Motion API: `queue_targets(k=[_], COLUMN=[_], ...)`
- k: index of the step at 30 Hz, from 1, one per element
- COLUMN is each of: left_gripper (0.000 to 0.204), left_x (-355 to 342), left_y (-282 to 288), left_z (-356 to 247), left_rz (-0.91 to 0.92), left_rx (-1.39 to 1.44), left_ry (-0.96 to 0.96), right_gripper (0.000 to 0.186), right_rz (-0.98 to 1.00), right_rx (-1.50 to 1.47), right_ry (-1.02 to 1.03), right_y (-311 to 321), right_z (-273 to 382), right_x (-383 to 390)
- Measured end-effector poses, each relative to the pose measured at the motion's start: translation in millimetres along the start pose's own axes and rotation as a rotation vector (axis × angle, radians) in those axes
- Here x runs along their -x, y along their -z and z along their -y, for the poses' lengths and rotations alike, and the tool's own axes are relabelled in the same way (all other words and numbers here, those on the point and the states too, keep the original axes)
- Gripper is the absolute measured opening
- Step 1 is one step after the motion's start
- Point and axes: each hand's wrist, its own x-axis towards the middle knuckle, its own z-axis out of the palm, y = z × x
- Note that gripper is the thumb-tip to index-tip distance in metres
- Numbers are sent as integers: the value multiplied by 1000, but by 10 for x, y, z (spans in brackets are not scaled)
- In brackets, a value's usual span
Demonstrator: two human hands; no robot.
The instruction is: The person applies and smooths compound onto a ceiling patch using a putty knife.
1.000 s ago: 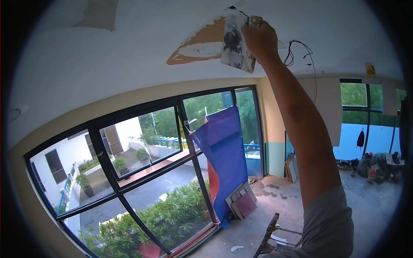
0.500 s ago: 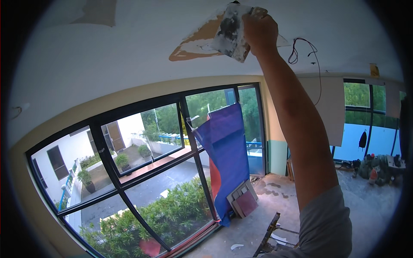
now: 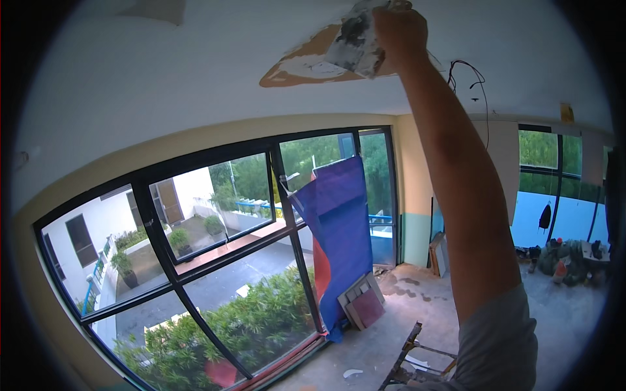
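High overhead, my right hand [image 3: 402,38] is closed around a plastering trowel [image 3: 356,40]. Its broad flat blade is smeared with white and dark grey filler and lies close against the ceiling [image 3: 195,72]; whether it touches all along cannot be made out. Around the blade spreads a brown patch [image 3: 282,77] of bare ceiling, partly streaked with white filler. The tool's handle is mostly hidden by my fingers. My right arm reaches up from the lower right, in a grey sleeve. My left hand is out of the picture.
Dark wires [image 3: 471,65] dangle from the ceiling right of my forearm. A dark-framed window [image 3: 176,280] fills the left, with a blue cloth [image 3: 342,228] hanging before it. Panels [image 3: 362,305] lean below, near a dark metal frame [image 3: 407,348]. Piled items [image 3: 570,260] stand far right.
My right hand and the trowel have moved slightly upward and to the right in the picture, covering a bit less of the brown patch. The view has shifted slightly.
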Motion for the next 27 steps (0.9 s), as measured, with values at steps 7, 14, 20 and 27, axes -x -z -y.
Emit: queue_targets(k=[7, 14, 20, 27], left_gripper=[56, 55, 55, 55], left_x=[109, 205, 372, 483], left_y=[-120, -165, -183, -154], left_z=[-146, -156, -158, -47], left_rz=[0, -18, -22, -34], left_rx=[12, 12, 6, -17], left_ry=[-12, 9, 31, 65], right_gripper=[15, 22, 35, 36], right_rz=[-217, -220, 6, 15], right_rx=[-471, -882, -502, -1105], right_ry=[-360, -576, -66, -576], right_y=[-198, 73, 91, 282], right_z=[125, 234, 29, 247], right_x=[166, 295, 385, 495])
